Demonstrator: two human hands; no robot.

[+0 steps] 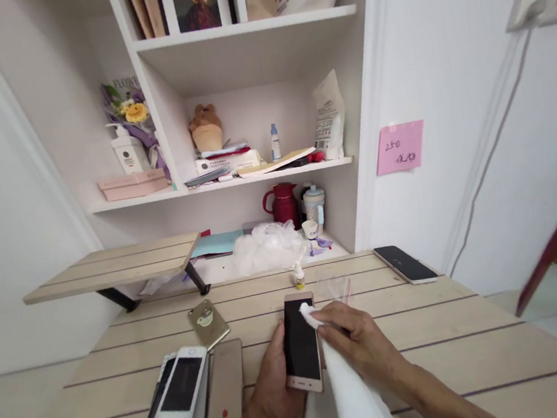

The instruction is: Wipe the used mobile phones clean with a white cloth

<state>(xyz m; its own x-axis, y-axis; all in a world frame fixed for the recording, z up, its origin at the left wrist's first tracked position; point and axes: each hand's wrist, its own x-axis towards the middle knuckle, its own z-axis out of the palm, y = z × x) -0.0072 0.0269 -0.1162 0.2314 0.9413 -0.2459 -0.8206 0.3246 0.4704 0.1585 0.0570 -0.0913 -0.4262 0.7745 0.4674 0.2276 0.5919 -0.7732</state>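
Observation:
My left hand [275, 387] grips a gold-rimmed smartphone [301, 351] from its left side, its dark screen facing up. Pinched in the fingers of my right hand [360, 334] is a white cloth [349, 389]. A bunched tip of the cloth rests at the upper right of the screen, and the rest hangs down toward me. Just beyond the phone stands a small bottle [299, 277] with a white top and yellow label. A clear plastic bag [335, 288] lies behind my right hand.
Left of my hands are stacked phones, a white one [182, 388] on top, a gold phone [224, 389] face down and a gold phone case [208, 323]. Another phone [404, 264] lies at the back right. A raised wooden stand [114, 264] borders the shelves [248, 31].

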